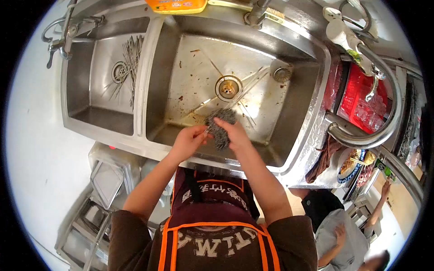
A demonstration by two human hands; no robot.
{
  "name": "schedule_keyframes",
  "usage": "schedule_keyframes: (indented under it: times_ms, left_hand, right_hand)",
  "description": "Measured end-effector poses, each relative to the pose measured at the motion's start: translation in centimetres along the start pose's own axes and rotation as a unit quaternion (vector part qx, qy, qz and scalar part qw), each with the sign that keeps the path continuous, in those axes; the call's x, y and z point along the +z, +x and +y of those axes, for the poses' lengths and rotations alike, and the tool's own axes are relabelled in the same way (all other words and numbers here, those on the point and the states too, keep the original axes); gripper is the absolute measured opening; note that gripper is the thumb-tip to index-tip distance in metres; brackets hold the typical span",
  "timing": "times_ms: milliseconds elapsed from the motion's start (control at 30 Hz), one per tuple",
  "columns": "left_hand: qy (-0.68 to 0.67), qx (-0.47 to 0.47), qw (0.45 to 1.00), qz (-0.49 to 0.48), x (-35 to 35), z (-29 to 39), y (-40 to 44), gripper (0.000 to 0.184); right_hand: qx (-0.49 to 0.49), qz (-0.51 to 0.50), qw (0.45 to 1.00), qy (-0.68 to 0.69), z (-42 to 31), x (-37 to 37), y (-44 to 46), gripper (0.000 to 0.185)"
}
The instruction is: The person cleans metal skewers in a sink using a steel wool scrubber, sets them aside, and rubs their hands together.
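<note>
In the head view, my right hand (235, 134) grips a grey steel wool scouring pad (220, 126) over the near part of the large sink (158, 86). My left hand (190, 142) is closed in a pinch just left of the pad, on the ends of thin metal skewers (247, 87). They appear to run through the pad and out toward the drain (228, 87); how many are held is unclear. Other loose skewers lie on the sink floor among brown food scraps. A round strainer (282, 74) sits at the far right corner.
The smaller left sink (99, 99) holds a bundle of skewers (132, 67). An orange container (176, 5) and a brush (275, 12) stand behind. At right are a curved metal pipe (394, 113), a red basket (357, 99), a brown cloth (324, 158) and another person (343, 235).
</note>
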State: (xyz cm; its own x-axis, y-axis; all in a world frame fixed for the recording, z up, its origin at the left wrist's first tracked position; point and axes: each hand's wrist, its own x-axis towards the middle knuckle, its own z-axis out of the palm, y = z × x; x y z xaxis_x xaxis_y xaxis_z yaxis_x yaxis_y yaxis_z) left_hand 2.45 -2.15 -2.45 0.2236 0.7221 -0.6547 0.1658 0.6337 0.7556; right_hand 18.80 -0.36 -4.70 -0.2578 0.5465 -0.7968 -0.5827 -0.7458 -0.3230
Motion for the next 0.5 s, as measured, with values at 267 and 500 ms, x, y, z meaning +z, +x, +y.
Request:
schedule_keyframes:
  times_ms: [267,500]
  left_hand:
    - [-0.005,-0.049,0.997,-0.056,-0.1,0.5,0.5,0.016]
    - [-0.066,-0.080,0.993,-0.053,-1.1,2.2,-1.1,0.015]
  right_hand:
    - [-0.028,0.019,0.994,-0.105,-0.2,0.4,-0.9,0.028]
    - [-0.125,0.136,0.980,-0.077,-9.6,-2.2,2.5,0.032]
